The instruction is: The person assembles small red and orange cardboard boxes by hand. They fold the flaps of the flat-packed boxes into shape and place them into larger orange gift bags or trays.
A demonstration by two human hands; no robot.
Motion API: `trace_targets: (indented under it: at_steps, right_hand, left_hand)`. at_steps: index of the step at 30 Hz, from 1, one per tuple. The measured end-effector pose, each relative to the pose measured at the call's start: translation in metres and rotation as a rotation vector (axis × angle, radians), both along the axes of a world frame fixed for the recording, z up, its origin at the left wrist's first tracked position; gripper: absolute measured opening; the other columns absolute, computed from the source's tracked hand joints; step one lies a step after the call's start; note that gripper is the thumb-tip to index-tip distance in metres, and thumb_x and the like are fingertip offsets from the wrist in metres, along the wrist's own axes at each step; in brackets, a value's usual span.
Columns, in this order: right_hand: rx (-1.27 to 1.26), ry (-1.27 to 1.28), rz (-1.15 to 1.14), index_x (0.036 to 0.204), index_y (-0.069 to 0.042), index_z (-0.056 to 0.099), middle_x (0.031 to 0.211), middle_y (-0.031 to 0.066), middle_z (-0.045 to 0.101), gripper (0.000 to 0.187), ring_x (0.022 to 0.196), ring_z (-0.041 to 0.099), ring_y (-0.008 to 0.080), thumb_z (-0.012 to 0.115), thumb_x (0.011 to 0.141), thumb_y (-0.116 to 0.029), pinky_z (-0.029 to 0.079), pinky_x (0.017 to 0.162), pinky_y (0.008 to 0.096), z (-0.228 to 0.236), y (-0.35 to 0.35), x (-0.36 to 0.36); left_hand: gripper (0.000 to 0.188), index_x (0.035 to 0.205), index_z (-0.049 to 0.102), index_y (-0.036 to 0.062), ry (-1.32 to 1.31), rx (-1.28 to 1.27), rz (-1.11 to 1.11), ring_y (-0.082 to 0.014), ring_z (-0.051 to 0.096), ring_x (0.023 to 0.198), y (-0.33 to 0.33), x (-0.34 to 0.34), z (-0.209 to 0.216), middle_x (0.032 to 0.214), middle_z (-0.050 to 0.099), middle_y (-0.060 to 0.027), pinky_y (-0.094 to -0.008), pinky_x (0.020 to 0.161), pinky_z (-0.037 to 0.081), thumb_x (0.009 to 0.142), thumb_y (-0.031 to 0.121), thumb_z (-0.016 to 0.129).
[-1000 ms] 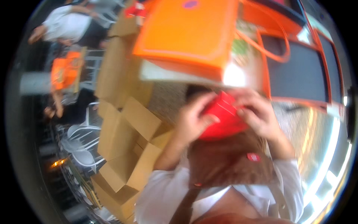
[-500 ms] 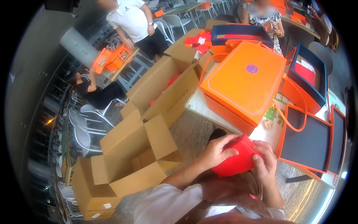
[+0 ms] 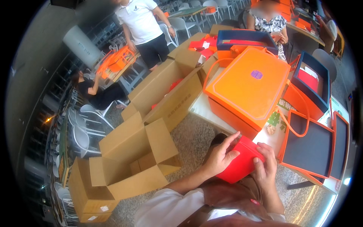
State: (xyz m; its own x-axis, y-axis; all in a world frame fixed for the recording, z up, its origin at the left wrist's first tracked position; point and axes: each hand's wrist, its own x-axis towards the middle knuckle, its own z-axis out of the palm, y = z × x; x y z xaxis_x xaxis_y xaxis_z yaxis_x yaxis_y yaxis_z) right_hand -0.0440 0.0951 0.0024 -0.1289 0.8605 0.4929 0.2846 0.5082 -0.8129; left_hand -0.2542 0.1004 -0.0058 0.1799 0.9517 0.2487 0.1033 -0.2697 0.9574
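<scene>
Between my two hands is a small red box (image 3: 239, 160), held close in front of my apron. My left hand (image 3: 222, 156) grips its left side, with the thumb on the front face and the index finger stretched along the upper edge. On the box's right side my right hand (image 3: 266, 162) has its fingers curled over the edge, thumb against the front. Just beyond my hands, a large orange gift box (image 3: 245, 87) with rope handles rests on the table (image 3: 223, 114).
Open cardboard cartons (image 3: 132, 160) stand on the left; a farther carton (image 3: 166, 94) holds red pieces. Right of the orange box lie a dark-lined orange tray (image 3: 308, 143) and a navy-rimmed box (image 3: 312, 81). Other people stand or sit beyond, one in a white shirt (image 3: 138, 20).
The red box's top edge looks straighter and flatter now, with my hands still around it. The person in the white shirt has straightened and moved slightly right.
</scene>
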Motion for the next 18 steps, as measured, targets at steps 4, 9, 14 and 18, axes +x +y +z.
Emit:
trace_targets:
  at_steps: [4, 9, 14, 18]
  right_hand:
    - [-0.051, 0.009, 0.097, 0.109, 0.003, 0.063, 0.121, 0.0236, 0.061, 0.023, 0.107, 0.063, 0.0362, 0.066, 0.090, -0.008, 0.050, 0.093, 0.0401, 0.000, 0.002, 0.000]
    - [-0.071, 0.028, 0.112, 0.109, 0.003, 0.063, 0.121, 0.0224, 0.061, 0.022, 0.108, 0.062, 0.0350, 0.065, 0.092, -0.011, 0.049, 0.093, 0.0396, -0.001, 0.005, -0.003]
    - [-0.110, 0.104, 0.085, 0.107, 0.003, 0.064, 0.122, 0.0214, 0.060, 0.025, 0.114, 0.059, 0.0325, 0.057, 0.099, -0.020, 0.045, 0.098, 0.0396, -0.010, 0.006, -0.009]
    - [-0.227, 0.206, 0.078, 0.103, 0.002, 0.065, 0.123, 0.0193, 0.060, 0.025, 0.116, 0.056, 0.0288, 0.052, 0.101, -0.019, 0.042, 0.101, 0.0375, -0.015, 0.006, -0.015]
  left_hand:
    - [0.057, 0.145, 0.042, 0.0011, 0.074, 0.091, -0.036, -0.0238, 0.058, 0.117, 0.002, -0.004, 0.004, 0.127, 0.060, -0.0142, -0.0355, 0.102, 0.045, 0.103, 0.037, 0.054]
    - [0.036, 0.132, 0.052, 0.0015, 0.120, 0.210, -0.067, -0.0307, 0.059, 0.117, 0.008, -0.010, -0.005, 0.124, 0.059, -0.0173, -0.0370, 0.100, 0.046, 0.103, 0.023, 0.054]
    - [0.023, 0.121, 0.057, 0.0013, 0.103, 0.228, 0.015, -0.0305, 0.061, 0.112, 0.007, -0.006, -0.005, 0.118, 0.062, -0.0161, -0.0358, 0.096, 0.048, 0.101, 0.012, 0.054]
    - [0.019, 0.116, 0.060, 0.0005, 0.062, 0.160, 0.067, -0.0279, 0.061, 0.111, 0.003, -0.001, -0.011, 0.116, 0.063, -0.0149, -0.0348, 0.097, 0.047, 0.101, 0.009, 0.051]
